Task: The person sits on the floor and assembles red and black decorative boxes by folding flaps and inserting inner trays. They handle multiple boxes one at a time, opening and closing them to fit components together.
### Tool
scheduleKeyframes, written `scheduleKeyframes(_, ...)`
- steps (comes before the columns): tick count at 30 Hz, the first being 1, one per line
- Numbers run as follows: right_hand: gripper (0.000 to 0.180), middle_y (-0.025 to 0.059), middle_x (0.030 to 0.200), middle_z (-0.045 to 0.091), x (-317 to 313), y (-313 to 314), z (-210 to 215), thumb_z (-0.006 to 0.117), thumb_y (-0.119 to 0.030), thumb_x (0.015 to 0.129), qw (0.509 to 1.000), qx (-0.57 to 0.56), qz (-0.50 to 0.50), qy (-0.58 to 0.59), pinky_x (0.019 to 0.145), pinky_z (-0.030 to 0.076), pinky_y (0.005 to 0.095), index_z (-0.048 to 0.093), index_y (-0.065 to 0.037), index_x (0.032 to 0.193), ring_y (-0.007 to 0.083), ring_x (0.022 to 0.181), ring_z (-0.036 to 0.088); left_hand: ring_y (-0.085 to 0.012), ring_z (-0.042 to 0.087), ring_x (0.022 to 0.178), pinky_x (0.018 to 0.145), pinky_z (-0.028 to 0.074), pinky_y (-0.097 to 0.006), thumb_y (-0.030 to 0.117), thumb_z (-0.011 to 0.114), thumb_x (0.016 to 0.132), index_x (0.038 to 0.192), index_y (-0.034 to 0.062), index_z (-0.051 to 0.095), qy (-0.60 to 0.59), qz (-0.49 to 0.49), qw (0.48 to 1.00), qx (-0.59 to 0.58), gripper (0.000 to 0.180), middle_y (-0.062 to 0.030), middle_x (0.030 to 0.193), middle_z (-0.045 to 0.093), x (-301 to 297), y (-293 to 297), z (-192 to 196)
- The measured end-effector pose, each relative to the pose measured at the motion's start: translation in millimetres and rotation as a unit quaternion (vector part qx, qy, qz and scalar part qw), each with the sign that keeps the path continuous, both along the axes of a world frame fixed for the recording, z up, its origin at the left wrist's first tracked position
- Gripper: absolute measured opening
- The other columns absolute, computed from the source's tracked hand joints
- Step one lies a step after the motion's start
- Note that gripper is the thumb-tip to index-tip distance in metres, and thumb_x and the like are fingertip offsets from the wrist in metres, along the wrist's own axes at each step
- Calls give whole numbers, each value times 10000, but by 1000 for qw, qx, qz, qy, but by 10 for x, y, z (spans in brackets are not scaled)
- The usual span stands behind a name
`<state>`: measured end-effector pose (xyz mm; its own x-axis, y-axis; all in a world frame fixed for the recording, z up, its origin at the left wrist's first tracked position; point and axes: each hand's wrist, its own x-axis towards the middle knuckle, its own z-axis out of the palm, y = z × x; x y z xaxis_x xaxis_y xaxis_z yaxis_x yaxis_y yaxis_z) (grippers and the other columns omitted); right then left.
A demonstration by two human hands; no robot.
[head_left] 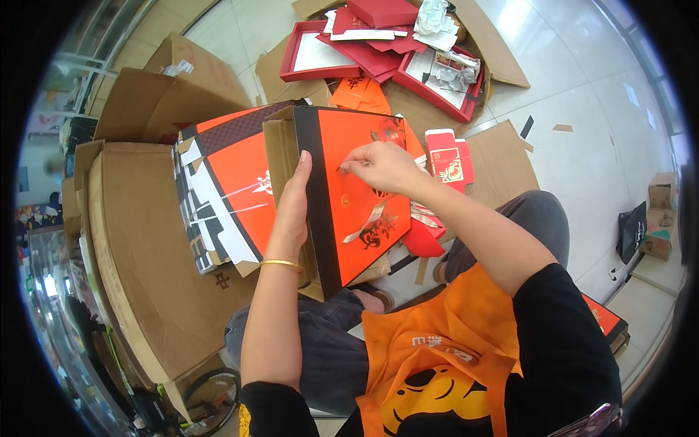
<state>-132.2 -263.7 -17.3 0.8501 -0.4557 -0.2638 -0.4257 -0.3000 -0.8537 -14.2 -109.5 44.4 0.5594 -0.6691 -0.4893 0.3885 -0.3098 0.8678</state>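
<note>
Flat orange-and-black cardboard gift box (349, 197), 1 only, mid-frame, long axis upper left to lower right. Left hand (293, 211) clamped on its black left edge; right hand (382, 166) on top, fingers pinched at sth small near upper centre, so right nearer. Stack of flat orange box blanks (226, 193) just left. Approx 3 red trays (378, 44) top of frame.

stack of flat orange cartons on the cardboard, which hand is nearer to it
Left. The left hand grips the orange box edge right beside the stack of flat orange cartons; the right hand pinches farther away.
</note>
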Motion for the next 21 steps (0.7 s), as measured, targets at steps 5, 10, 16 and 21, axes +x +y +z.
scheduleKeyframes(5,291,57,861,757,20,75,-165,651,-388,938,992,50,-55,-103,753,533,352,803,-152,1016,213,824,717,-246,395,1457,1197,290,-358,615,485,1027,1512,-61,415,-5,-7,1000,8,835,-177,1564,431,-62,-34,66)
scheduleKeyframes(10,295,33,809,749,65,31,-148,668,-398,938,987,138,-68,-53,696,510,324,818,-145,960,149,712,675,-260,365,1478,1210,265,-365,632,478,1022,1523,-64,395,-13,-8,1000,16,862,-191,1581,404,-17,27,28)
scheduleKeyframes(16,297,4,764,727,50,17,-208,650,-340,949,972,196,-90,-99,637,473,273,821,-103,894,93,609,579,-273,340,1493,1218,248,-373,647,475,1016,1527,-66,388,-17,-21,999,29,881,-201,1592,384,-47,-7,55)
scheduleKeyframes(21,293,-2,786,727,52,44,-215,645,-296,949,948,288,-101,-90,648,467,251,807,-65,870,70,693,592,-252,392,1459,1199,283,-360,642,480,1017,1515,-62,409,4,-22,1000,15,866,-185,1563,429,-74,-23,68)
